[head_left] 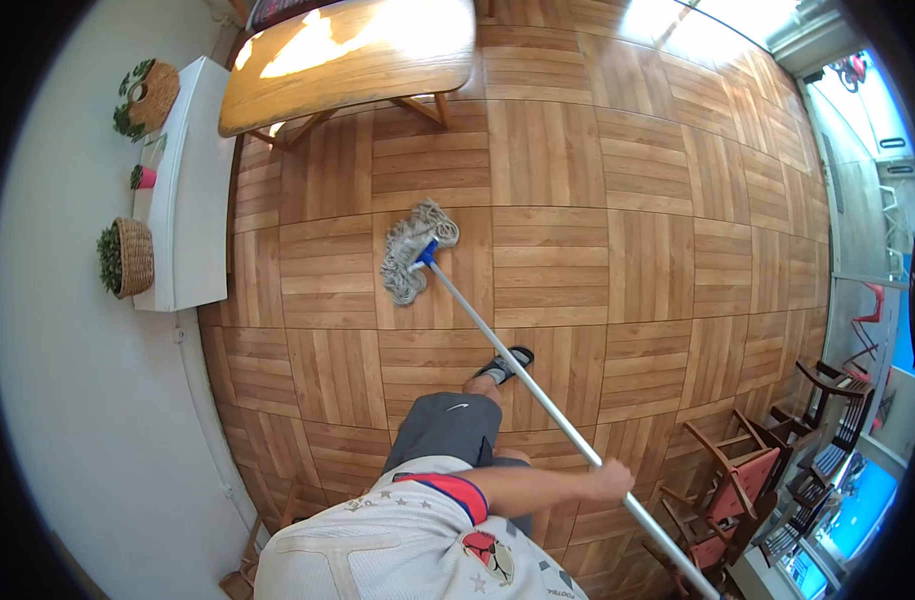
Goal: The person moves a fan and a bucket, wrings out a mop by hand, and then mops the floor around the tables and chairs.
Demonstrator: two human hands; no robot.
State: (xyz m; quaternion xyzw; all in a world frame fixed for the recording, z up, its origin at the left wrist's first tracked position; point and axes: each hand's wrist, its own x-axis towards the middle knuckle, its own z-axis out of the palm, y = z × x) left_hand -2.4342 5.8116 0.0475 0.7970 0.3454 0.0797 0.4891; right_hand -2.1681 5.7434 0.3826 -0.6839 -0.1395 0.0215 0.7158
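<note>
A mop [555,412] with a long pale metal pole slants across the view, from the lower right up to the middle of the floor. Its grey string head [405,262] lies spread on the wood-patterned floor, joined to the pole by a blue socket [427,253]. My left arm reaches across my body to the right. Wrapped round the pole partway along it, my left hand [611,481] is closed. The pole's upper end runs out past the bottom edge, and my right hand does not show. One of my feet, in a dark sandal [507,366], stands beside the pole.
A wooden table [352,60] stands at the upper left. Beside the left wall, a white cabinet [192,190] has a woven basket plant [134,258] and other plants near it. Wooden chairs [742,480] are gathered at the lower right, near glass doors [862,220].
</note>
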